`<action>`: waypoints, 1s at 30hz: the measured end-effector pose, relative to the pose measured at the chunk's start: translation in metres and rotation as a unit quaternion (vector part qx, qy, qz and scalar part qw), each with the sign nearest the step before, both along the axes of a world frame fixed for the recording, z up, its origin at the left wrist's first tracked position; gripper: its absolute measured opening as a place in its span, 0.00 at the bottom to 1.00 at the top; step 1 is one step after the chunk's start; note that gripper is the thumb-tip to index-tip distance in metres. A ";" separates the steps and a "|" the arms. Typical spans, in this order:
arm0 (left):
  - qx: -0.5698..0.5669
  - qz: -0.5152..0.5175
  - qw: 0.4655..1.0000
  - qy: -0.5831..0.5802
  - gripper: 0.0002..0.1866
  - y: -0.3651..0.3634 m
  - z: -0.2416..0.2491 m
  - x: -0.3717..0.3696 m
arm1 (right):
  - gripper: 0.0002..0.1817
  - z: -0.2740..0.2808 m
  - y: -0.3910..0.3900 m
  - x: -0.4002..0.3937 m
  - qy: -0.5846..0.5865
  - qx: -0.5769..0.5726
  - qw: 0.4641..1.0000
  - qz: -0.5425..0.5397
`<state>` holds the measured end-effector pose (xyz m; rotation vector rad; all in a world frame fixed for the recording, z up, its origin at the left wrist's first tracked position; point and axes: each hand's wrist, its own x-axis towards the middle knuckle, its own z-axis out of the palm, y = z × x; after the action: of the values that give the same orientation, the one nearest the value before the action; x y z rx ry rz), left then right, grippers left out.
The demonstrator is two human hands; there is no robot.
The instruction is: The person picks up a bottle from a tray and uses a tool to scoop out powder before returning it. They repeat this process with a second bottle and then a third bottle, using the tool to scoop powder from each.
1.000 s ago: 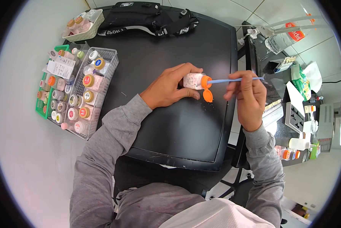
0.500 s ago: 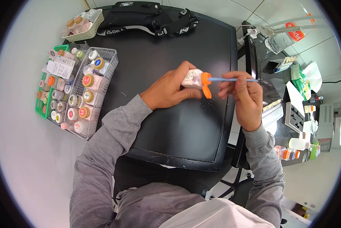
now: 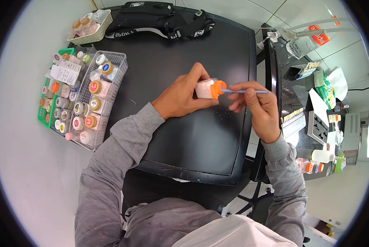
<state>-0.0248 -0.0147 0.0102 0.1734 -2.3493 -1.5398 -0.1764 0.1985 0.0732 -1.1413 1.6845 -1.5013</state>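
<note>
My left hand [image 3: 179, 92] is wrapped round a small clear bottle [image 3: 204, 89] of pale pink powder, tilted on its side with its orange cap [image 3: 218, 88] toward the right. Between the thumb and fingers of my right hand [image 3: 256, 105] is a thin blue stick [image 3: 256, 91]. The stick's left end is right at the mouth of the cap. Below the cap, pale specks [image 3: 224, 114] lie scattered on the black tabletop [image 3: 184, 140].
At left, a clear basket [image 3: 120, 68] and a green basket [image 3: 41, 117] hold several small jars. A cream basket [image 3: 98, 38] and a black bag [image 3: 145, 20] lie at the back. The right-hand counter carries a shade guide [image 3: 292, 119] and a water bottle [image 3: 304, 46].
My left hand has turned the bottle, so the orange flip lid no longer hangs downward. My right hand has shifted slightly left and down with the stick.
</note>
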 end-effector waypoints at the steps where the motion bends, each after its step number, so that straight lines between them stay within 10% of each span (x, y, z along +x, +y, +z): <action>1: -0.002 -0.002 1.000 0.009 0.32 0.000 0.000 0.000 | 0.22 -0.003 0.001 -0.001 0.000 -0.024 1.000 -0.010; 30: -0.024 -0.059 0.997 0.049 0.40 -0.003 -0.007 0.004 | 0.22 0.001 0.002 -0.003 0.009 -0.015 1.000 -0.017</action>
<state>-0.0210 -0.0180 0.0035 -0.0535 -2.3536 -1.5070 -0.1797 0.2008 0.0737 -1.1500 1.7057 -1.5478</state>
